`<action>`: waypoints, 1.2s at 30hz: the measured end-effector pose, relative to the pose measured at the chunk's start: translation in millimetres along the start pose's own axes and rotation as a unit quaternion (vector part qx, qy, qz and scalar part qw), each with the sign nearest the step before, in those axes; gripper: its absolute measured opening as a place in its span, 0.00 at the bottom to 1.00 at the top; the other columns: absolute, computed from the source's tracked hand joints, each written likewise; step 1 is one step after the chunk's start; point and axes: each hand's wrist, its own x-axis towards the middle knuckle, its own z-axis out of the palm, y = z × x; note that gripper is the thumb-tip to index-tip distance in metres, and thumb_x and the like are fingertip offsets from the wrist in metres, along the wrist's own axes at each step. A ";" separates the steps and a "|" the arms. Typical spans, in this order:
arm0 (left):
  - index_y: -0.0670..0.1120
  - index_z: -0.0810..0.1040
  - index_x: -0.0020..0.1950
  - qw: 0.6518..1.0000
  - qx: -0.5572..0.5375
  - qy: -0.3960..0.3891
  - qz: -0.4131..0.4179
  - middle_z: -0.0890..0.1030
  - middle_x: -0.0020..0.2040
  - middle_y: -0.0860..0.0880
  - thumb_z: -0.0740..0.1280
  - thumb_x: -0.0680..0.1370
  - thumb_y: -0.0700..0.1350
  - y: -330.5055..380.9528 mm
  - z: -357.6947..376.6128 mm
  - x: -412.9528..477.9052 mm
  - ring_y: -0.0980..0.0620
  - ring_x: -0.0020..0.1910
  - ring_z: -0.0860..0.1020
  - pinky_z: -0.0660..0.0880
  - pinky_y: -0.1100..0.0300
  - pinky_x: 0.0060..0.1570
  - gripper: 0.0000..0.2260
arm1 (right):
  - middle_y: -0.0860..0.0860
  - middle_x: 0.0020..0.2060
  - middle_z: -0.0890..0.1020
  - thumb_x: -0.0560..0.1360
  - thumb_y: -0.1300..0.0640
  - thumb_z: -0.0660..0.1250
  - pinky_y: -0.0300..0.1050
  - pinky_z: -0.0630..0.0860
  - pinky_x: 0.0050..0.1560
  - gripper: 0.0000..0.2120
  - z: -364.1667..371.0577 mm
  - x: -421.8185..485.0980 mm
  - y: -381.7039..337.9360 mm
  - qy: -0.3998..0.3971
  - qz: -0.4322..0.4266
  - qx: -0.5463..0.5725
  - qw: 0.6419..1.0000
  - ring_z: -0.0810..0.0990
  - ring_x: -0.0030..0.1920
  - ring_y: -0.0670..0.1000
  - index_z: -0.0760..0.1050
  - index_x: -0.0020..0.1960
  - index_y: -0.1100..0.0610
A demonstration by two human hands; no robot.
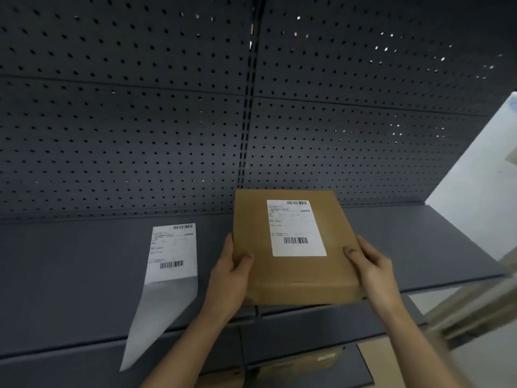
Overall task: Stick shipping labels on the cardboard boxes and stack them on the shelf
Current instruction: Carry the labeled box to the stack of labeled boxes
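A flat brown cardboard box (293,275) lies over the dark grey shelf (84,275), its near end past the shelf's front edge. A white shipping label (296,228) with barcodes is stuck on its top face. My left hand (229,273) grips the box's left side, thumb on top. My right hand (369,264) grips the right side, thumb on the top face too. A strip of white shipping labels (170,256) lies on the shelf to the left, its tail hanging over the front edge.
A dark perforated back panel (140,121) rises behind the shelf, with a slotted upright (246,135) in the middle. Another cardboard box (316,362) shows on a lower level below. A pale wall (481,191) stands at the right.
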 end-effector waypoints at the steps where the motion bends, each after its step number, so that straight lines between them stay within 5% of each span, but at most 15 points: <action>1: 0.63 0.58 0.74 1.000 0.001 0.005 -0.004 0.73 0.55 0.70 0.61 0.83 0.47 1.4 2.7 0.0 0.75 0.49 0.73 0.67 0.78 0.46 0.23 | 0.38 0.48 0.85 0.80 0.59 0.64 0.36 0.74 0.48 0.13 0.1 6.0 2.1 -0.006 0.004 0.003 1.000 0.83 0.48 0.39 0.78 0.59 0.44; 7: 0.60 0.63 0.74 0.998 0.019 0.055 -0.012 0.77 0.55 0.66 0.62 0.82 0.47 -2.7 22.4 7.7 0.68 0.52 0.76 0.71 0.74 0.47 0.21 | 0.40 0.47 0.86 0.81 0.60 0.63 0.30 0.77 0.40 0.12 -7.4 40.1 12.4 -0.067 0.017 0.027 0.997 0.84 0.46 0.40 0.78 0.58 0.46; 14: 0.60 0.68 0.71 0.995 0.051 0.084 -0.023 0.82 0.59 0.59 0.62 0.82 0.47 -3.2 43.0 17.6 0.62 0.55 0.80 0.75 0.67 0.53 0.18 | 0.41 0.50 0.85 0.81 0.58 0.63 0.42 0.76 0.55 0.12 -13.7 72.8 29.8 -0.106 0.021 0.036 0.994 0.83 0.51 0.43 0.79 0.59 0.44; 20: 0.62 0.68 0.68 0.994 0.045 0.096 -0.034 0.80 0.58 0.62 0.63 0.82 0.46 4.5 53.5 28.9 0.66 0.54 0.79 0.72 0.73 0.48 0.17 | 0.37 0.49 0.84 0.81 0.59 0.63 0.28 0.76 0.44 0.13 -19.2 89.8 38.9 -0.112 0.004 0.035 0.993 0.82 0.49 0.37 0.77 0.62 0.46; 25: 0.58 0.69 0.71 0.993 0.056 0.097 -0.048 0.81 0.60 0.60 0.65 0.81 0.49 4.0 49.9 34.1 0.59 0.59 0.79 0.72 0.69 0.53 0.19 | 0.42 0.62 0.80 0.82 0.55 0.62 0.47 0.71 0.68 0.20 -17.2 94.8 47.1 -0.120 0.003 0.008 0.993 0.78 0.62 0.43 0.70 0.73 0.50; 27: 0.61 0.69 0.67 0.992 0.070 0.092 -0.059 0.80 0.58 0.62 0.63 0.82 0.48 6.9 49.9 34.5 0.62 0.57 0.78 0.71 0.71 0.50 0.15 | 0.46 0.71 0.73 0.82 0.53 0.61 0.45 0.65 0.71 0.25 -16.9 95.5 45.6 -0.125 0.013 -0.016 0.992 0.72 0.69 0.47 0.62 0.78 0.51; 32: 0.59 0.69 0.69 0.984 0.140 0.089 -0.072 0.80 0.61 0.57 0.62 0.82 0.48 15.6 49.4 35.2 0.53 0.61 0.78 0.71 0.51 0.66 0.16 | 0.51 0.73 0.69 0.83 0.49 0.58 0.39 0.62 0.62 0.29 -22.0 92.7 33.3 -0.150 0.011 -0.101 0.983 0.68 0.71 0.53 0.53 0.80 0.53; 36: 0.48 0.74 0.65 0.962 0.229 0.136 -0.054 0.80 0.57 0.50 0.62 0.82 0.49 28.8 56.7 22.7 0.45 0.60 0.77 0.72 0.52 0.60 0.13 | 0.52 0.67 0.75 0.82 0.52 0.61 0.39 0.66 0.61 0.24 -25.9 85.1 25.7 -0.132 -0.074 -0.170 0.974 0.73 0.67 0.54 0.62 0.77 0.55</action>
